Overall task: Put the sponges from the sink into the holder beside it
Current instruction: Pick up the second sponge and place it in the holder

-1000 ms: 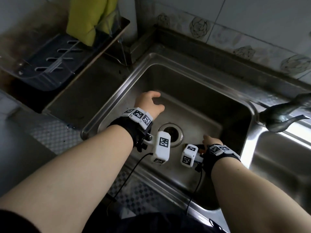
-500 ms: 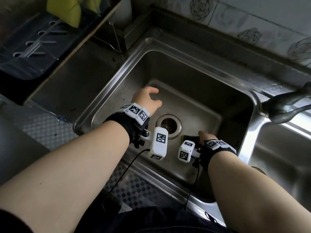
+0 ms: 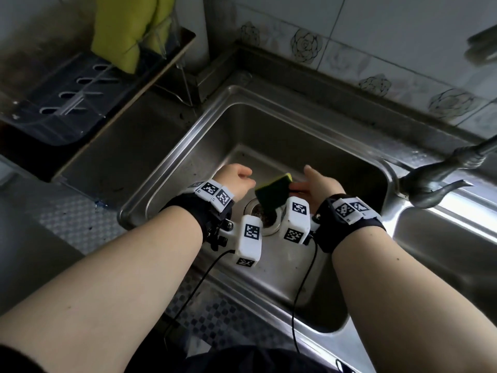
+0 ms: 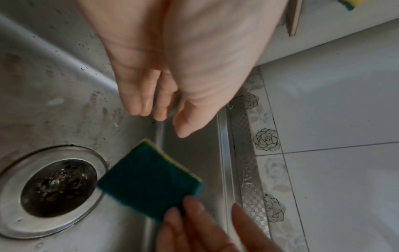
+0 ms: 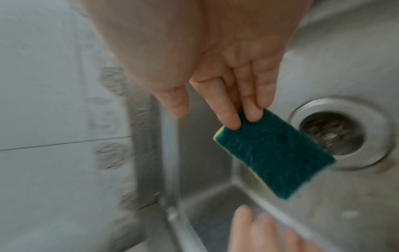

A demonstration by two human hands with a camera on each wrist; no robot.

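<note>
Right hand (image 3: 320,184) pinches a green-faced, yellow-backed sponge (image 3: 271,193) by one end; left hand (image 3: 236,181) relaxed, empty

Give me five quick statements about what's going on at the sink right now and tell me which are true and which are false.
1. The right hand pinches the green and yellow sponge by one end. True.
2. The sponge lies flat on the sink floor. False: it hangs in the air above the drain.
3. The left hand holds nothing. True.
4. The holder beside the sink has no sponge in it. False: yellow-green sponges stand at its far end.
5. The left hand grips the faucet. False: the faucet is untouched, off to the right.
</note>
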